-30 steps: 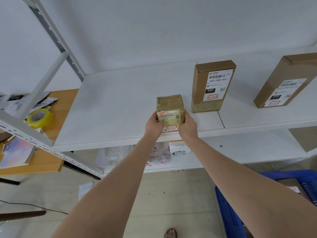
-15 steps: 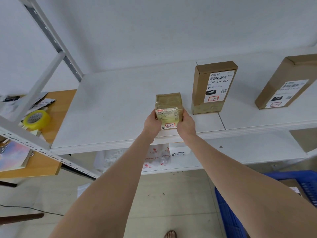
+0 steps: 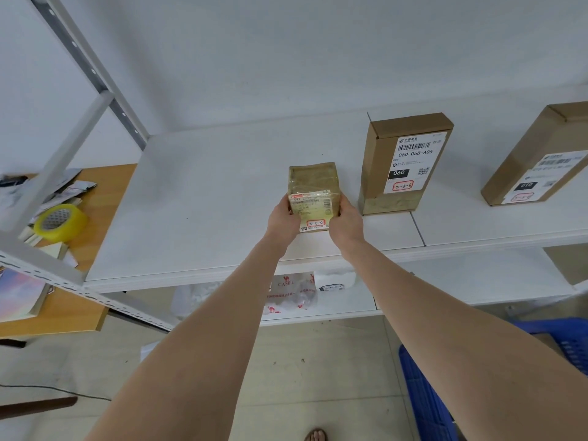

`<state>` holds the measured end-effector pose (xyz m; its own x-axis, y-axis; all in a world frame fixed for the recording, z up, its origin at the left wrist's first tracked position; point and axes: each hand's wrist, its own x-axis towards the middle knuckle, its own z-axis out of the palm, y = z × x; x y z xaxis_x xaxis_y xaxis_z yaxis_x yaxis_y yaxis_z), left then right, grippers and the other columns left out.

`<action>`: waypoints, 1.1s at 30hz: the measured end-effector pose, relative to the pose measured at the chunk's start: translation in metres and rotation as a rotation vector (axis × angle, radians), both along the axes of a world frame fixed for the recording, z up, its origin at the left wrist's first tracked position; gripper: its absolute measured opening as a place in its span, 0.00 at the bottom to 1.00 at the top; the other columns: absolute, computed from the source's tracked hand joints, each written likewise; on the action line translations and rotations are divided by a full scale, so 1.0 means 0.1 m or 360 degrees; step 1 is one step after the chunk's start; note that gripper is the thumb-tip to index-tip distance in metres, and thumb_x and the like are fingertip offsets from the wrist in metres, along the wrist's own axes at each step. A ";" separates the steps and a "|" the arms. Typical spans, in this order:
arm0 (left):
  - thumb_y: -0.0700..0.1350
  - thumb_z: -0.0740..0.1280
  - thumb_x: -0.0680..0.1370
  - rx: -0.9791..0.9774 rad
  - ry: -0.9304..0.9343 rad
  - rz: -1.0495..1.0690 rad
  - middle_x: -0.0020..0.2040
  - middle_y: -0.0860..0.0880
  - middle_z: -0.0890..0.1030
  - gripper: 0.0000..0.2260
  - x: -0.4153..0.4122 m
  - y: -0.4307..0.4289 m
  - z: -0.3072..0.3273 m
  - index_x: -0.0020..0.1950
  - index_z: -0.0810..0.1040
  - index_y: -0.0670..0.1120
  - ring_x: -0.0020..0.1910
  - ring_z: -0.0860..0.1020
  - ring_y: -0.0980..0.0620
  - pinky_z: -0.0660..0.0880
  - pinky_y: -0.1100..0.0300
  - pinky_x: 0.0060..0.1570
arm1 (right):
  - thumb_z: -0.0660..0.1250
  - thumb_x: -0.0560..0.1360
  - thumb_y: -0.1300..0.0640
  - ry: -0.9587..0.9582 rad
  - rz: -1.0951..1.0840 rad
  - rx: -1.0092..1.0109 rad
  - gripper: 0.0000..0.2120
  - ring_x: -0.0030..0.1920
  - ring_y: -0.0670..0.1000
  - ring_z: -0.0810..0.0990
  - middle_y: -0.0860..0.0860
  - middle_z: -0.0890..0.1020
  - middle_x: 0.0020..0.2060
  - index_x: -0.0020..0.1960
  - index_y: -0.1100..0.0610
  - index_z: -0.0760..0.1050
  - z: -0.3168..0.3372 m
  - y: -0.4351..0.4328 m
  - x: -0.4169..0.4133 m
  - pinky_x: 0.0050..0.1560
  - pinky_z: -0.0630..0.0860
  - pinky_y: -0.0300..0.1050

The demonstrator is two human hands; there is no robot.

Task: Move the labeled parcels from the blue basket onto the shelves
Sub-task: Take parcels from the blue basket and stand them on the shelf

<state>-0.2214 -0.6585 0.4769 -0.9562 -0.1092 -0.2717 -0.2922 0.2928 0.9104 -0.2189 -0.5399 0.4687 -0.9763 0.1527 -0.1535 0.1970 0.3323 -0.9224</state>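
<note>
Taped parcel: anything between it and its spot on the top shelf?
Nothing visible. The left hand and right hand grip the parcel by its sides, already over the shelf. The 060 box stands to its right, apart from it. Nothing shows behind it or to its left.

The upright brown box [image 3: 404, 163] bears a white label printed 060-06B-A05, a black block reading 060 and a red-framed handwritten 3-3-6. The small taped parcel [image 3: 313, 192] just left of it shows 3-3-5 in a red frame. The rightmost box [image 3: 534, 160] reads 010 on a black block. A white bag [image 3: 289, 294] on the lower shelf [image 3: 461, 281] says CAMEL in red.
</note>
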 end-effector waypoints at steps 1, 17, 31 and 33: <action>0.31 0.55 0.75 0.0015 -0.0003 -0.0001 0.52 0.51 0.81 0.22 -0.01 0.00 0.01 0.64 0.73 0.48 0.49 0.78 0.53 0.73 0.69 0.36 | 0.50 0.76 0.70 0.0004 -0.0002 -0.0007 0.27 0.49 0.49 0.75 0.51 0.79 0.54 0.71 0.55 0.68 0.00 0.00 -0.02 0.47 0.72 0.38; 0.31 0.55 0.75 0.0025 -0.0009 0.0000 0.51 0.52 0.80 0.21 -0.14 0.04 0.05 0.64 0.74 0.47 0.44 0.77 0.58 0.71 0.77 0.27 | 0.49 0.74 0.71 -0.0020 -0.0023 -0.0018 0.28 0.52 0.52 0.78 0.52 0.80 0.54 0.70 0.54 0.69 -0.02 0.01 -0.19 0.50 0.76 0.43; 0.32 0.55 0.76 -0.0010 0.0029 -0.0037 0.51 0.53 0.79 0.20 -0.13 0.12 0.07 0.63 0.74 0.48 0.47 0.77 0.56 0.72 0.71 0.33 | 0.49 0.74 0.73 -0.0025 -0.0082 0.0084 0.29 0.53 0.52 0.76 0.55 0.79 0.55 0.71 0.55 0.67 -0.03 0.09 -0.22 0.49 0.74 0.42; 0.32 0.56 0.76 0.0028 0.0029 -0.0036 0.50 0.53 0.79 0.19 -0.11 0.11 0.09 0.63 0.74 0.46 0.43 0.76 0.62 0.72 0.76 0.28 | 0.49 0.74 0.73 -0.0031 -0.0083 0.0080 0.29 0.54 0.53 0.77 0.55 0.79 0.56 0.71 0.56 0.67 -0.03 0.10 -0.20 0.49 0.75 0.43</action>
